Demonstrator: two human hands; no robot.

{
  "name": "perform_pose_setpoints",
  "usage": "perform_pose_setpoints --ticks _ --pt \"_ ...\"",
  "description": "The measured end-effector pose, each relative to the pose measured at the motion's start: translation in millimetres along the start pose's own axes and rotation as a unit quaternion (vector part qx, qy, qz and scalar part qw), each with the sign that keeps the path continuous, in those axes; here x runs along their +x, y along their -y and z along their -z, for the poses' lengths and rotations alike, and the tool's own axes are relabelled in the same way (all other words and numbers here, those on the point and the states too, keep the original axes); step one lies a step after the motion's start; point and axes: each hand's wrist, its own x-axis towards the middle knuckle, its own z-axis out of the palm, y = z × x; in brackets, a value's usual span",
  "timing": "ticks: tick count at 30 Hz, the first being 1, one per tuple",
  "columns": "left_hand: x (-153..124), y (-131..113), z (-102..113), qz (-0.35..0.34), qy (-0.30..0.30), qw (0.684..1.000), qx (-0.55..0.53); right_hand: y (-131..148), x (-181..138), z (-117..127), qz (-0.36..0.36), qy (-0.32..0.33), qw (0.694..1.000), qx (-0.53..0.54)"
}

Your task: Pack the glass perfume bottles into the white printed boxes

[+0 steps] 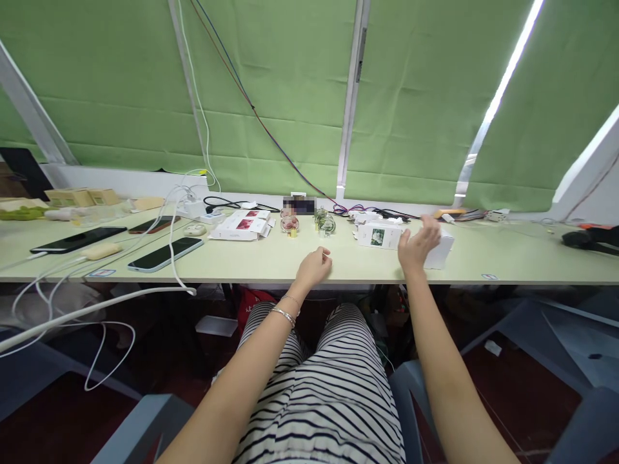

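My left hand (315, 267) rests by the table's front edge with its fingers curled in; nothing shows in them. My right hand (418, 243) is raised over the table, slightly blurred, thumb apart from the fingers. Just behind and beside it stands a plain white box (439, 250); whether they touch I cannot tell. A white carton with a flower picture (377, 236) lies to the left of that hand. Two small glass bottles, one with red contents (290, 223) and one with green contents (325, 223), stand beyond my left hand.
White cartons with red pictures (244, 224) lie at centre left. Phones (166, 254), a yellowish power bank (102, 251) and white cables cover the left side. Dark cables run along the wall. A black object (590, 239) lies far right. Green blinds (406, 103) hang behind.
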Motion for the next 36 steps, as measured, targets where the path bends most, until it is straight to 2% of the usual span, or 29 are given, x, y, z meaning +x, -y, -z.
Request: perform_pose_setpoints --ticks 3,7,11,13,19,24,27,31,33,36 --pt "0 1 0 -0.006 0.001 1.0 0.005 10 -7 -26 0.03 0.087 0.996 0.008" --pt "0 3 0 -0.013 0.0 1.0 0.006 0 0 -60 0.037 0.175 0.983 -0.044" --pt "0 3 -1 -0.016 -0.001 1.0 0.006 -19 11 -70 0.038 0.228 0.97 -0.082" --pt "0 2 -1 -0.016 0.0 1.0 0.004 -26 12 -70 0.033 0.222 0.971 -0.087" --pt "-1 1 -1 -0.013 -0.001 1.0 -0.009 -28 3 -67 -0.01 0.129 0.991 -0.043" --pt "1 4 -2 -0.006 -0.006 0.999 -0.032 -23 0 -63 -0.025 0.165 0.986 0.001" --pt "3 7 -2 0.007 -0.027 0.998 -0.056 -14 -5 -57 0.017 0.159 0.984 0.081" --pt "6 10 0 0.045 -0.066 0.983 -0.167 6 -22 -47 0.068 0.136 0.96 0.235" --pt "7 10 1 0.057 -0.066 0.971 -0.223 18 -32 -44 0.058 0.162 0.942 0.289" --pt "9 12 2 0.042 -0.058 0.954 -0.291 32 -42 -43 0.066 0.239 0.91 0.332"
